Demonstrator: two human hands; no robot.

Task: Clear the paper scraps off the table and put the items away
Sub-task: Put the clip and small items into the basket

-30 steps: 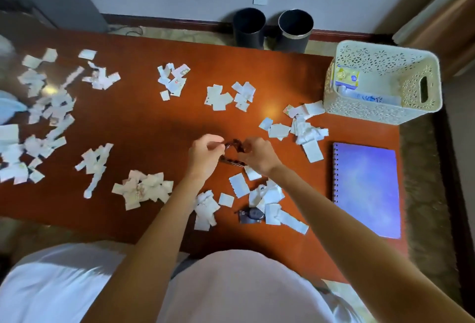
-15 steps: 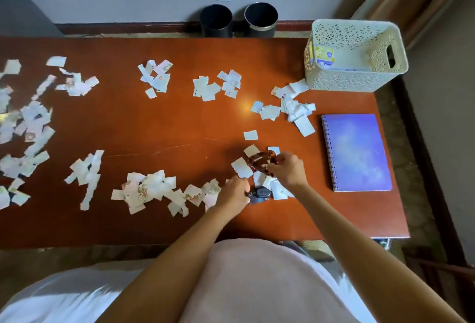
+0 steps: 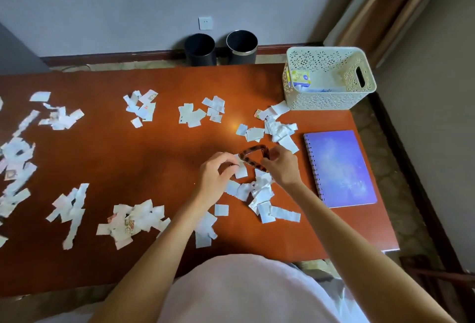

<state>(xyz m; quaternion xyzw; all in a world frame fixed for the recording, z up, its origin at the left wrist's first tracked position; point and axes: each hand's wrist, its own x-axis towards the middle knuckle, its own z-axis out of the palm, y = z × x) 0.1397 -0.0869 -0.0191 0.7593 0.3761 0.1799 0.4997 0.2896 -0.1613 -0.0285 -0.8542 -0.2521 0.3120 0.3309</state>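
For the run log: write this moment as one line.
right hand: grips tortoiseshell item over table | left hand: fingers curled at its other end, grip unclear | paper scraps: strewn over table

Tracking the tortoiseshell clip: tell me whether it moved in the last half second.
Yes. The tortoiseshell clip, in the right hand, went away from the person: from level with the purple notebook's near half to its far half.
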